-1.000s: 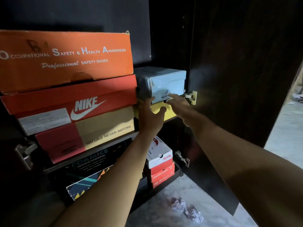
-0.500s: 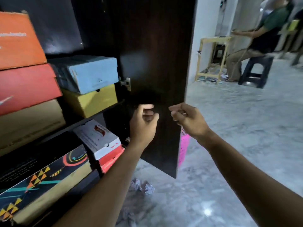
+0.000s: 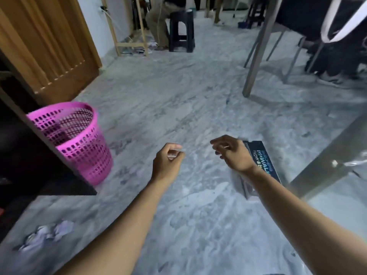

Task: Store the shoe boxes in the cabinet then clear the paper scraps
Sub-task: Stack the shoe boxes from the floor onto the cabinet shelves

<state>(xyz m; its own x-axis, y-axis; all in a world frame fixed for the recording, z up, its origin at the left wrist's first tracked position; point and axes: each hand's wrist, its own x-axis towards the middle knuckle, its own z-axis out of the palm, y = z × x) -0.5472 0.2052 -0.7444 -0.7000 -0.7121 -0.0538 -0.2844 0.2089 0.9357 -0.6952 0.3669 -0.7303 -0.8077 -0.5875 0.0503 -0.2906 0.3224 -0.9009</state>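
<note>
Both hands hang in the lower middle of the frame over the grey marbled floor (image 3: 198, 92). The left hand (image 3: 167, 161) has its fingers loosely curled and holds nothing. The right hand (image 3: 231, 153) is also loosely curled and empty. Just behind the right wrist a dark shoe box (image 3: 260, 157) lies on the floor. Crumpled paper scraps (image 3: 46, 234) lie at lower left, near the dark cabinet (image 3: 29, 169) edge. A pink mesh basket (image 3: 79, 139) stands just beside the cabinet at middle left.
</note>
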